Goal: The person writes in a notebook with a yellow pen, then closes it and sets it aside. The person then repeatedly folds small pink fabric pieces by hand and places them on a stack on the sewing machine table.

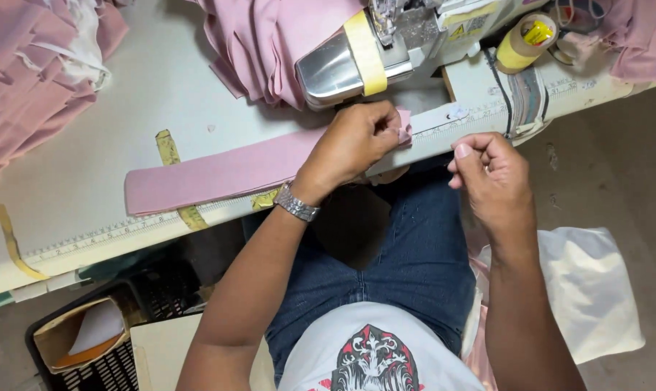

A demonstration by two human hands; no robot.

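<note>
The pink fabric strip (234, 170) lies flat along the front edge of the sewing table (125, 94), its right end pinched tight in the left hand (353, 141) just below the sewing machine (386, 43). The right hand (487, 174) hangs off the table edge, fingers curled together, thumb on forefinger; whether it holds anything, I cannot tell. A yellow tape roll (525, 40) sits beyond.
</note>
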